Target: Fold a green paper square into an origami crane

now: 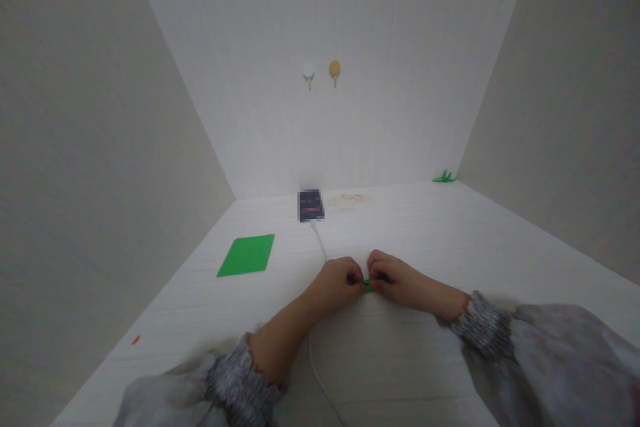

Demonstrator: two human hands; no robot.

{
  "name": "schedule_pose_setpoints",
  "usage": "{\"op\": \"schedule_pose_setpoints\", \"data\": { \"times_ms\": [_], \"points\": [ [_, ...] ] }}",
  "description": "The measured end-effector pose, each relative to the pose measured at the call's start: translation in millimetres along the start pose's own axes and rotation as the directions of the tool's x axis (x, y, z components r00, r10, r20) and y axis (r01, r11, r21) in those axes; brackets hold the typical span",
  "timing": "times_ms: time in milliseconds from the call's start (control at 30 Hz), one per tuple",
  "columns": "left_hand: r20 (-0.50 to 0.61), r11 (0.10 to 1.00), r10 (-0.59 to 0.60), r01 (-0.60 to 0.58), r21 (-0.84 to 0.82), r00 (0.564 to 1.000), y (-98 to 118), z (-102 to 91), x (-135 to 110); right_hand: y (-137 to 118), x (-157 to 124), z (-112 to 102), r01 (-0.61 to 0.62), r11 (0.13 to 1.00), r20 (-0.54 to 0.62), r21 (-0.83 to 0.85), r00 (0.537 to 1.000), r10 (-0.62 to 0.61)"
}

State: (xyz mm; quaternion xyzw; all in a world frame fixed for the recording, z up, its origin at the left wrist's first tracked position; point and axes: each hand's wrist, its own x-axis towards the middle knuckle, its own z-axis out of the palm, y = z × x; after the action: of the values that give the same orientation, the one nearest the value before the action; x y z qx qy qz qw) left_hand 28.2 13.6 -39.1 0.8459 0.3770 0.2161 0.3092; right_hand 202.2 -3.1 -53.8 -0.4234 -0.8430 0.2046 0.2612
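Between my fingertips, low over the white table, is a small folded piece of green paper (369, 286); most of it is hidden by my fingers. My left hand (343, 280) pinches its left end, thumb and fingers closed. From the other side my right hand (390, 277) grips the right end in the same way, close to my left. To the left lies a flat square sheet of green paper (247, 255). A folded green paper shape with pointed tips (444, 177) rests in the far right corner.
A dark, blurred device (311, 205) lies near the back wall, its white cable (319, 373) running under my left arm to the front edge. A small red scrap (136, 340) is at the left. Two hooks, one white (309, 71) and one yellow (335, 69), hang on the wall.
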Motion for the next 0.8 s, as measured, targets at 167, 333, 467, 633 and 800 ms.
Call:
{"op": "schedule_pose_setpoints", "data": {
  "times_ms": [167,333,467,633,800],
  "points": [
    [0.007,0.994,-0.011,0.012,-0.107,1.0,-1.4,2.0,-1.5,-1.5,-1.1,-0.5,-0.007,0.998,0.005,-0.067,1.0,0.007],
    [-0.01,0.993,-0.041,0.04,-0.107,0.999,-1.4,1.8,-2.4,-0.8,-2.6,-0.3,-0.01,0.995,0.017,-0.099,1.0,0.012],
    [0.0,0.999,0.023,-0.023,-0.031,1.0,-2.9,1.3,-2.1,3.9,-2.3,2.3,-0.004,0.994,0.022,-0.11,1.0,0.006],
    [0.005,0.996,0.084,-0.084,0.01,0.996,-5.3,2.6,-0.2,0.2,-2.6,1.9,-0.04,0.992,0.024,-0.122,0.999,0.044],
    [0.008,0.999,0.027,-0.027,-0.024,1.0,-7.1,3.0,1.9,-3.9,-2.8,-0.3,-0.045,0.992,0.02,-0.117,0.999,0.048]
  ]
}}
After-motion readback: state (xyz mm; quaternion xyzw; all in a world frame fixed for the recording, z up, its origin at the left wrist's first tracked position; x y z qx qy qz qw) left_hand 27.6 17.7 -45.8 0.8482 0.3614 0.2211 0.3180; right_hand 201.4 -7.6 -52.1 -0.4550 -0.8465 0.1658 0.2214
